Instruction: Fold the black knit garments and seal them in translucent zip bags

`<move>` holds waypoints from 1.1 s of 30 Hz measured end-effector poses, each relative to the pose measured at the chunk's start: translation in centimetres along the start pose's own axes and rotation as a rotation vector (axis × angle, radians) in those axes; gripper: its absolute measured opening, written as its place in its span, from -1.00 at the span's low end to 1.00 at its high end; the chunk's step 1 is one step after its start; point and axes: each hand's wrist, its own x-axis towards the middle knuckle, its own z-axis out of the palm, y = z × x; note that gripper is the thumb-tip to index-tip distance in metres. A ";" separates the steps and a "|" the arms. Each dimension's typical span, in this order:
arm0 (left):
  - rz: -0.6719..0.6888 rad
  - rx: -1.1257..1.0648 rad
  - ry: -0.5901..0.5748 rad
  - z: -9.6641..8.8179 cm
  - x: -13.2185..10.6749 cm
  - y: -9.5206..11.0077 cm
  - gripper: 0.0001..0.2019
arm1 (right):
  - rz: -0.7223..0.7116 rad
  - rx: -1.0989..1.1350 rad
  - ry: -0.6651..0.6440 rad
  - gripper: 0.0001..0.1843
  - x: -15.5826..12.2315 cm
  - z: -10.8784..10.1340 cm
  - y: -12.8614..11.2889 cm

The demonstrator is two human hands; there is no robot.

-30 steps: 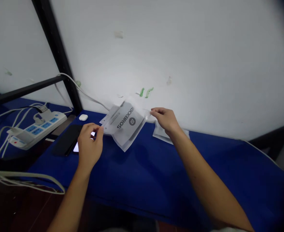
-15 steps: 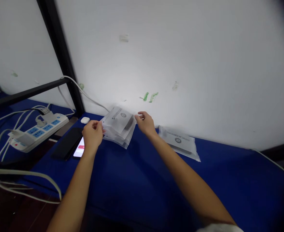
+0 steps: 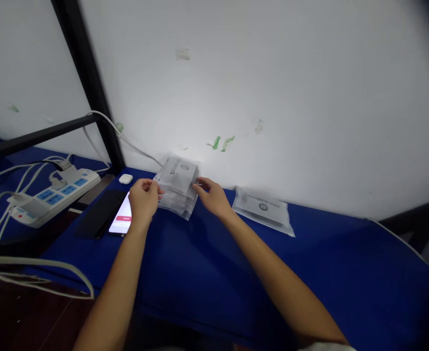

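A stack of frosted white plastic pouches with a round grey logo lies on the blue cloth by the wall. My left hand pinches the stack's left edge with curled fingers. My right hand holds the right edge of the top pouch, fingers closed on it. Another pouch of the same kind lies flat to the right, apart from both hands.
A lit phone on a black case lies left of my left hand. A small white earbud case sits by the black frame post. A white power strip with cables is at far left.
The pouch held up between both hands has come down onto the stack by the wall. My right hand moved left, away from the separate pouch. The phone screen now shows more.
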 end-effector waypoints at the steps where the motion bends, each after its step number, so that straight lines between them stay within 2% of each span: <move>1: -0.004 -0.005 -0.004 0.0 0.0 0.0 -0.93 | 0.002 0.006 0.004 -0.67 0.2 0.1 0.1; 4: -0.004 0.046 -0.032 -0.3 0.2 -0.1 -0.88 | -0.014 0.002 0.008 -0.68 0.4 0.3 0.6; 6: 0.074 0.196 -0.011 -0.9 0.0 -0.1 -0.80 | -0.039 -0.010 0.020 -0.64 0.0 0.3 1.0; 9: 0.360 0.470 0.155 -1.5 -1.2 0.4 -0.67 | -0.103 -0.067 0.048 -0.55 -1.5 -0.2 1.8; 11: 0.547 0.527 0.187 -1.4 -2.8 1.0 -0.70 | -0.168 -0.136 0.054 -0.53 -3.0 -0.9 2.3; 13: 0.697 0.504 0.048 -0.8 -4.8 1.5 -0.79 | -0.228 -0.214 0.048 -0.52 -4.6 -1.7 3.0; 15: 0.792 0.477 -0.223 0.2 -6.9 1.6 -0.80 | -0.242 -0.284 0.044 -0.51 -6.3 -2.6 4.0; 18: 0.803 0.580 -0.670 1.7 -9.7 0.4 -0.76 | -0.187 -0.370 0.042 -0.50 -8.7 -4.1 5.8; 20: 0.796 0.736 -0.849 2.6 -10.9 -1.2 -0.68 | -0.140 -0.429 0.038 -0.50 -10.2 -4.9 7.2; 22: 0.761 0.878 -0.913 3.4 -11.4 -3.0 -0.60 | -0.095 -0.495 0.036 -0.48 -11.5 -5.5 8.6; 26: 0.725 0.988 -0.924 4.6 -11.2 -5.9 -0.52 | -0.059 -0.592 0.053 -0.49 -13.1 -5.6 10.9; 33: 0.754 0.969 -0.904 4.6 -10.6 -8.0 -0.50 | -0.077 -0.604 0.100 -0.50 -13.7 -4.8 12.2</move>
